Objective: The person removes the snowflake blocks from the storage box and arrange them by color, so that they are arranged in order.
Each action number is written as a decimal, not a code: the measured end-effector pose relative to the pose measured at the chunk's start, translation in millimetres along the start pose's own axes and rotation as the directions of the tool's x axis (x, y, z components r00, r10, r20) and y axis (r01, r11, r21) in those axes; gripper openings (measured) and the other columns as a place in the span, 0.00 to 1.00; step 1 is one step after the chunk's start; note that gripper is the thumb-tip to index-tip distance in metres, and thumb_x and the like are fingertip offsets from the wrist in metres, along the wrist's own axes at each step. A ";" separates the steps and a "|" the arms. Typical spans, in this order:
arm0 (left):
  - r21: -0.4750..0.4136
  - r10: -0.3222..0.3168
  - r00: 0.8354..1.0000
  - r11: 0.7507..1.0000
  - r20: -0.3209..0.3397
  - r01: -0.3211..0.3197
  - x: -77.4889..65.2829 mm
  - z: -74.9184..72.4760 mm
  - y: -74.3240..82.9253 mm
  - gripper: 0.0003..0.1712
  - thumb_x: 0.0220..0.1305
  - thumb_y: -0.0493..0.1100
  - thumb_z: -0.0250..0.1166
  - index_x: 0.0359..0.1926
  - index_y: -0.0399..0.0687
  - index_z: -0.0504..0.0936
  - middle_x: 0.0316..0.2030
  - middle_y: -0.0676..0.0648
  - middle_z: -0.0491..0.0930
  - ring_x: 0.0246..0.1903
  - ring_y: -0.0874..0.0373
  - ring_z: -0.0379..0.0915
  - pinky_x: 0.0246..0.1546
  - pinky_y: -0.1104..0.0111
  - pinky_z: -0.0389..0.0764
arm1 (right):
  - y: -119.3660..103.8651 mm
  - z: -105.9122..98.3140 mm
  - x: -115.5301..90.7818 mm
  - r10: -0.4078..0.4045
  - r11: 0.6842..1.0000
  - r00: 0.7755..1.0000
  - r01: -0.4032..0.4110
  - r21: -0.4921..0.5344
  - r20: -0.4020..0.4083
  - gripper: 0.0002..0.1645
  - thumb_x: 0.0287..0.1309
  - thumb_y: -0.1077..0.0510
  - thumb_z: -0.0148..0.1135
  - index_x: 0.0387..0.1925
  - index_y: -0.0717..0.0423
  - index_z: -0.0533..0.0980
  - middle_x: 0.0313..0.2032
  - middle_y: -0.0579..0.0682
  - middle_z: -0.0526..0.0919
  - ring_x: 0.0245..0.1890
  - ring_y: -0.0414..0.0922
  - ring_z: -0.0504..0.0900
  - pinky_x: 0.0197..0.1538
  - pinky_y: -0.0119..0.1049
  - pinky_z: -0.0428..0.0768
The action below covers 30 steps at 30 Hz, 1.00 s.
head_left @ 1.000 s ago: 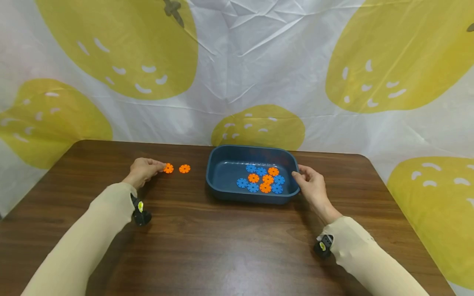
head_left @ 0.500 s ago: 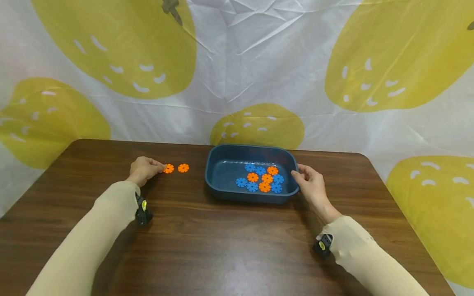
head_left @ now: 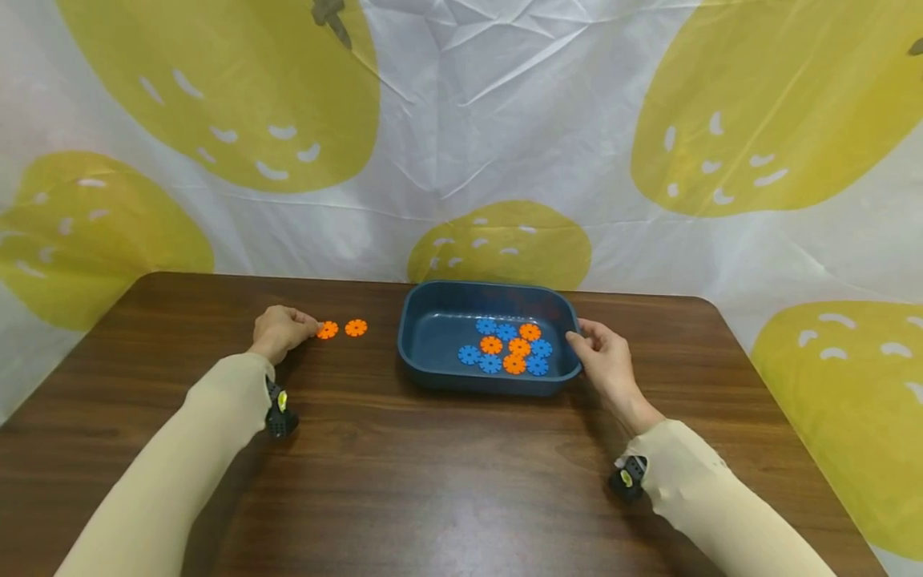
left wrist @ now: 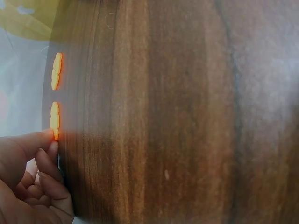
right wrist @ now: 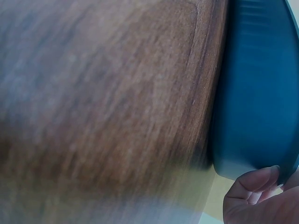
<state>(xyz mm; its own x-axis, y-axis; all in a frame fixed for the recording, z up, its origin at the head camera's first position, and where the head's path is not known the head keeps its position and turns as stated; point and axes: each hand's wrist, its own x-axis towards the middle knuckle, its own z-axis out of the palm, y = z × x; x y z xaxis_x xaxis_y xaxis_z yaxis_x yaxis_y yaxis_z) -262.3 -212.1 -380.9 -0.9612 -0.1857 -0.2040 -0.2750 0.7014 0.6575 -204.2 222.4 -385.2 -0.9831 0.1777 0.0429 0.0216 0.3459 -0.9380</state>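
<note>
At the left of the table, my left hand (head_left: pixel 283 332) pinches the edge of an orange notched plastic disc (head_left: pixel 328 330) between thumb and forefinger. The disc lies about flat at table level. Just to its right, a second orange disc (head_left: pixel 356 328) rests apart from it on the wood; the left wrist view shows both edge-on. My right hand (head_left: pixel 609 361) grips the right end of a dark blue plastic basin (head_left: pixel 447 328), thumb on the rim and fingers partly hidden behind the wall. Several blue discs (head_left: pixel 469 355) and orange discs (head_left: pixel 514 365) lie inside, toward its right half.
The brown wooden table (head_left: pixel 404 481) reaches back to a white curtain (head_left: pixel 461 120) printed with large yellow fruit. The basin stands close to the table's back edge. Each wrist wears a small black camera, such as the left one (head_left: pixel 280 409).
The pinched orange disc has tipped from a slight tilt to nearly flat beside the other one. My left wrist has turned a little. The right hand and basin stay put.
</note>
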 end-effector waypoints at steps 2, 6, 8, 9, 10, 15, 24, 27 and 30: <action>0.002 -0.002 1.000 1.000 -0.004 0.002 0.3 -0.1 -0.1 0.17 0.63 0.44 0.61 0.44 0.34 0.82 0.47 0.36 0.76 0.41 0.47 0.68 0.42 0.59 0.71 | -0.2 0.0 -0.1 -0.001 1.000 1.000 0.001 -0.003 0.004 0.22 0.64 0.60 0.56 0.56 0.69 0.71 0.19 0.43 0.72 0.14 0.32 0.69 0.20 0.29 0.73; 0.001 -0.004 1.000 1.000 -0.008 0.004 0.0 -0.4 -0.7 0.17 0.63 0.45 0.61 0.44 0.34 0.81 0.48 0.36 0.76 0.42 0.47 0.68 0.43 0.59 0.70 | -0.1 0.3 -0.1 0.004 1.000 1.000 -0.004 -0.010 0.005 0.22 0.64 0.59 0.56 0.56 0.68 0.71 0.19 0.44 0.72 0.14 0.32 0.69 0.20 0.29 0.73; -0.003 -0.008 1.000 1.000 -0.010 0.008 -1.2 -0.6 -0.9 0.18 0.63 0.46 0.61 0.44 0.34 0.81 0.48 0.36 0.76 0.43 0.47 0.68 0.43 0.60 0.70 | 0.2 0.5 0.0 0.003 1.000 1.000 -0.003 -0.018 0.004 0.22 0.64 0.59 0.56 0.56 0.68 0.71 0.19 0.44 0.71 0.14 0.33 0.69 0.20 0.30 0.73; -0.005 -0.010 1.000 1.000 -0.010 0.010 -1.9 -0.7 -1.0 0.19 0.64 0.47 0.61 0.44 0.34 0.81 0.47 0.36 0.76 0.43 0.47 0.68 0.42 0.60 0.70 | 0.4 0.8 0.1 0.003 1.000 1.000 -0.003 -0.023 0.003 0.22 0.64 0.60 0.56 0.56 0.68 0.71 0.19 0.44 0.71 0.14 0.33 0.69 0.20 0.30 0.73; -0.008 -0.009 1.000 1.000 -0.013 0.009 -2.7 -0.8 -1.0 0.20 0.64 0.48 0.60 0.45 0.34 0.81 0.46 0.37 0.77 0.42 0.47 0.68 0.42 0.61 0.71 | 0.6 1.1 0.2 0.002 1.000 1.000 -0.001 -0.027 0.004 0.22 0.64 0.60 0.56 0.56 0.68 0.71 0.20 0.45 0.71 0.15 0.33 0.69 0.20 0.30 0.73; -0.058 0.040 0.998 0.997 -0.041 -0.042 -6.7 0.0 4.7 0.23 0.65 0.52 0.58 0.47 0.35 0.80 0.42 0.39 0.78 0.42 0.48 0.70 0.42 0.60 0.73 | 0.9 1.7 0.8 -0.004 0.999 1.000 0.004 -0.035 0.004 0.22 0.63 0.59 0.56 0.56 0.68 0.71 0.21 0.47 0.71 0.15 0.33 0.69 0.21 0.30 0.74; -0.215 0.239 0.970 0.946 -0.045 -0.243 -18.1 21.8 60.0 0.21 0.64 0.51 0.60 0.49 0.39 0.80 0.39 0.41 0.79 0.39 0.50 0.75 0.34 0.70 0.74 | 0.6 -0.2 -0.2 -0.010 0.999 1.000 0.010 -0.032 -0.003 0.22 0.63 0.60 0.56 0.56 0.69 0.71 0.20 0.44 0.71 0.15 0.33 0.69 0.20 0.30 0.74; -0.274 0.285 0.958 0.921 -0.012 -0.278 -28.1 35.4 84.9 0.19 0.63 0.49 0.62 0.48 0.40 0.81 0.38 0.43 0.80 0.38 0.50 0.74 0.34 0.70 0.74 | 0.4 -0.3 -0.1 -0.013 0.999 1.000 0.013 -0.030 -0.004 0.22 0.63 0.60 0.56 0.56 0.69 0.71 0.20 0.44 0.70 0.15 0.33 0.69 0.20 0.30 0.73; -0.339 0.309 0.950 0.900 0.053 -0.274 -38.5 50.3 107.2 0.17 0.63 0.48 0.63 0.47 0.42 0.81 0.39 0.40 0.80 0.39 0.45 0.74 0.37 0.62 0.76 | 0.2 -0.2 0.1 -0.015 0.999 1.000 0.014 -0.028 -0.007 0.22 0.63 0.60 0.56 0.56 0.69 0.71 0.20 0.44 0.70 0.15 0.33 0.69 0.20 0.30 0.73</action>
<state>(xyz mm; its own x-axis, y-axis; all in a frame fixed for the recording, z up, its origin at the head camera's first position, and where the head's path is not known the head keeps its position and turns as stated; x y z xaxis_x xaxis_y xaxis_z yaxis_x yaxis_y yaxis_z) -253.8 -95.1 -339.0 -0.9967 0.0765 -0.0286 0.0088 0.4485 0.8937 -204.3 222.6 -385.4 -0.9821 0.1789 0.0589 0.0126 0.3745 -0.9271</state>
